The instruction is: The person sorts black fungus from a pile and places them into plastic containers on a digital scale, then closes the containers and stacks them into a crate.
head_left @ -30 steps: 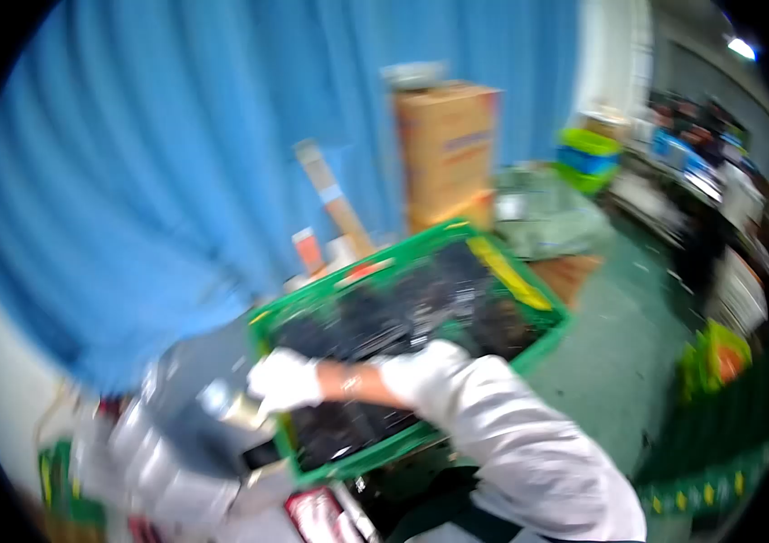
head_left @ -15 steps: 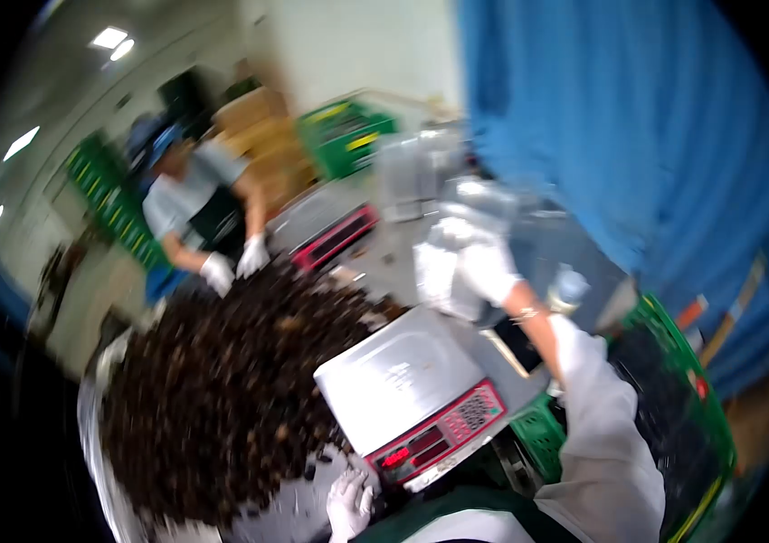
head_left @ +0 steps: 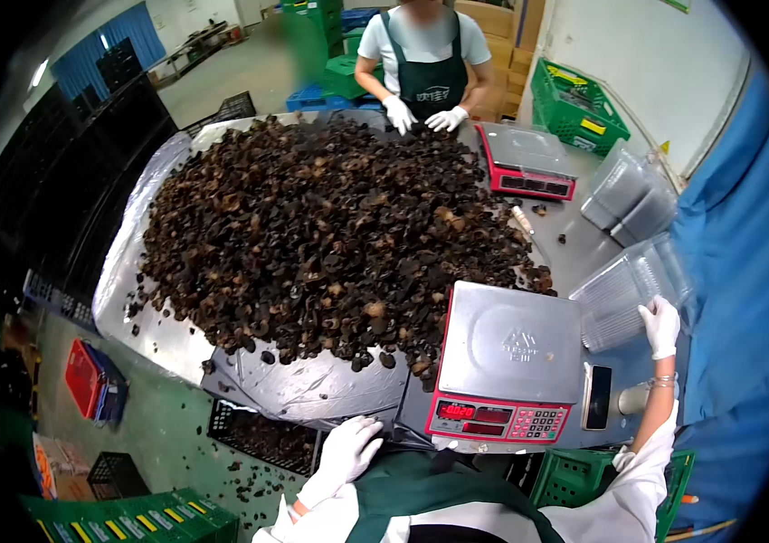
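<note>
My left hand (head_left: 348,455), in a white glove, rests at the near table edge. Its fingers are loosely spread with nothing in them. On the right, my gloved right hand (head_left: 662,328) pinches the near edge of a stack of clear plastic containers (head_left: 615,294). Between my hands stands a digital scale (head_left: 516,348) with a bare metal pan and a lit red display. A big heap of dark, dried pieces that look like wood ear mushrooms (head_left: 321,226) covers much of the metal table beyond.
Across the table a co-worker (head_left: 430,63) has both gloved hands at the heap. A second scale (head_left: 529,158), more clear containers (head_left: 629,195) and a green crate (head_left: 579,104) are at the far right. A phone (head_left: 597,398) lies beside the near scale. A black crate (head_left: 258,434) sits below the table edge.
My view has swung left and down, bringing the whole heap into sight. My right hand stays by the clear containers, and my left hand remains at the near table edge.
</note>
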The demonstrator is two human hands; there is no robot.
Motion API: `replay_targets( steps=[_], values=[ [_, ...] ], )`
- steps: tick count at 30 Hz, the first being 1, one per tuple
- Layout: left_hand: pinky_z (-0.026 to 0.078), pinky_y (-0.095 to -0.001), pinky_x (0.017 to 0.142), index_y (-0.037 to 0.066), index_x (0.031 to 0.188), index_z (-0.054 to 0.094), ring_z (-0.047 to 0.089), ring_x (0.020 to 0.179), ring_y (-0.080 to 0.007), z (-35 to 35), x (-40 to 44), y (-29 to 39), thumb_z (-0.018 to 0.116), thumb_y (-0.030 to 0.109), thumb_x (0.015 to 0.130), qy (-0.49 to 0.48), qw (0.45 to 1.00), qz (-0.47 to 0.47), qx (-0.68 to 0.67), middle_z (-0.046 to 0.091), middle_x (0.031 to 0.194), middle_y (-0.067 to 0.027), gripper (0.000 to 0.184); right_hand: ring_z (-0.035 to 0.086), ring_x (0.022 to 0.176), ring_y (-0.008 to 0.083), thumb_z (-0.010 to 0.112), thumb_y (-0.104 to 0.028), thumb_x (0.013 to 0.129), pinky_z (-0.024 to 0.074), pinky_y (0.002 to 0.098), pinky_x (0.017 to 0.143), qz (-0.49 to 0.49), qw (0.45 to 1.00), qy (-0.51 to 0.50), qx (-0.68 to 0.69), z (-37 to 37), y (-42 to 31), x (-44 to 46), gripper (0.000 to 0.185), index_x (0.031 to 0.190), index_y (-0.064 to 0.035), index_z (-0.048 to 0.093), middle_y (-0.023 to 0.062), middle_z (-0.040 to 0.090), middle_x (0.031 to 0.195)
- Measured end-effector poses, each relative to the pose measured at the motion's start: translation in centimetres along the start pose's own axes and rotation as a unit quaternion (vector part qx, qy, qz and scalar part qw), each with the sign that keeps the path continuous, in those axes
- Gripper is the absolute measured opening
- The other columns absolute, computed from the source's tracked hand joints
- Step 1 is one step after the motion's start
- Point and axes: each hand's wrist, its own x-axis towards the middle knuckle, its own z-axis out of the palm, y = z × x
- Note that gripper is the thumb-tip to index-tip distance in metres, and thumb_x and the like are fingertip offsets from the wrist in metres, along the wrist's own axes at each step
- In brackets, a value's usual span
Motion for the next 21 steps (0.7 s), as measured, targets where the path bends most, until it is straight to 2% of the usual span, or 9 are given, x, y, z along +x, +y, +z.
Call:
replay_targets(
  steps=[1,3,5,7,11,13,15,19,21],
  values=[
    [0.047,-0.0406,0.091,0.006,0.11,0.063,0.059,0.106,-0.0304,-0.2,-0.3,-0.5,0.065,0.025,0.084,0.006,1.0,-0.012,0.004,0.064,0.109,-0.0115,0.032,0.055,0.059,0.0294,0.074,-0.021,0.074,0.0425,0.0386,0.058,-0.011,1.0,0.008,0.006,0.2,0.0,0.2,0.029,0.068,-0.0025,0.052,0.0151,0.054,0.062],
    [0.047,-0.0401,0.09,0.006,0.108,0.064,0.059,0.105,-0.0298,-1.5,-0.7,-1.2,0.066,0.024,0.083,0.001,0.999,-0.033,0.017,0.064,0.108,-0.0114,0.031,0.041,0.057,0.0126,0.073,-0.024,0.078,0.0358,0.0292,0.055,0.024,0.979,0.013,0.201,2.3,5.5,1.7,0.035,0.066,-0.0038,0.047,0.0024,0.05,0.061],
    [0.048,-0.0394,0.087,0.007,0.106,0.064,0.06,0.101,-0.0285,-2.3,-1.4,-2.7,0.067,0.024,0.081,0.012,0.998,-0.046,0.029,0.065,0.104,-0.0105,0.03,0.048,0.059,0.0138,0.067,-0.031,0.086,0.0388,0.0293,0.056,0.14,0.918,0.106,0.354,-2.4,4.4,1.2,0.033,0.07,-0.0057,0.053,0.0019,0.055,0.065],
    [0.048,-0.0394,0.084,0.008,0.106,0.065,0.06,0.098,-0.0275,-3.5,-2.1,-4.1,0.067,0.025,0.081,-0.013,0.993,-0.103,0.052,0.065,0.103,-0.0094,0.031,0.036,0.065,0.0066,0.052,-0.014,0.095,0.0317,0.0242,0.057,0.082,0.886,0.176,0.421,-7.3,-2.4,-0.8,0.019,0.077,-0.0083,0.049,-0.0051,0.042,0.072],
    [0.049,-0.039,0.076,0.011,0.107,0.066,0.059,0.09,-0.0263,-2.9,-1.9,-7.4,0.069,0.03,0.078,-0.049,0.996,-0.066,0.019,0.063,0.091,-0.0073,0.034,0.043,0.068,0.0113,0.055,-0.007,0.089,0.0384,0.0276,0.064,-0.038,0.953,0.004,0.302,-9.9,-13.6,-6.8,0.014,0.077,-0.0008,0.05,0.0018,0.046,0.072],
    [0.049,-0.0382,0.077,0.014,0.118,0.061,0.059,0.091,-0.0277,-2.1,0.1,-7.7,0.068,0.028,0.079,-0.086,0.995,0.054,-0.005,0.062,0.103,-0.0087,0.042,0.048,0.063,0.0207,0.062,-0.006,0.08,0.0408,0.0332,0.06,-0.114,0.961,-0.093,0.235,-7.9,-18.8,-9.9,0.01,0.077,0.0007,0.055,0.0093,0.05,0.069],
    [0.049,-0.0387,0.079,0.017,0.125,0.057,0.057,0.093,-0.0285,-1.0,1.9,-8.0,0.066,0.023,0.08,-0.155,0.975,0.158,-0.001,0.055,0.12,-0.0091,0.047,0.055,0.066,0.0337,0.069,-0.016,0.075,0.0442,0.0403,0.062,-0.274,0.948,-0.095,0.131,-3.6,-20.6,-12.9,0.015,0.072,-0.0049,0.06,0.013,0.056,0.07],
    [0.049,-0.0383,0.078,0.012,0.108,0.06,0.057,0.092,-0.0285,1.2,3.3,-10.4,0.061,0.019,0.084,-0.218,0.944,0.248,0.018,0.055,0.113,-0.0087,0.025,0.06,0.075,0.0302,0.076,-0.026,0.069,0.0462,0.04,0.07,-0.32,0.921,-0.221,-0.023,0.3,-22.2,-16.7,0.025,0.082,-0.0086,0.063,0.0098,0.06,0.076],
    [0.049,-0.0382,0.078,0.01,0.1,0.06,0.057,0.09,-0.0286,1.9,3.4,-11.4,0.06,0.018,0.085,-0.228,0.938,0.262,0.009,0.056,0.107,-0.0089,0.017,0.06,0.078,0.0304,0.078,-0.028,0.067,0.0473,0.039,0.074,-0.271,0.95,-0.148,0.05,-1.2,-25.8,-16.9,0.037,0.096,-0.0086,0.065,0.0097,0.062,0.082]
  ],
)
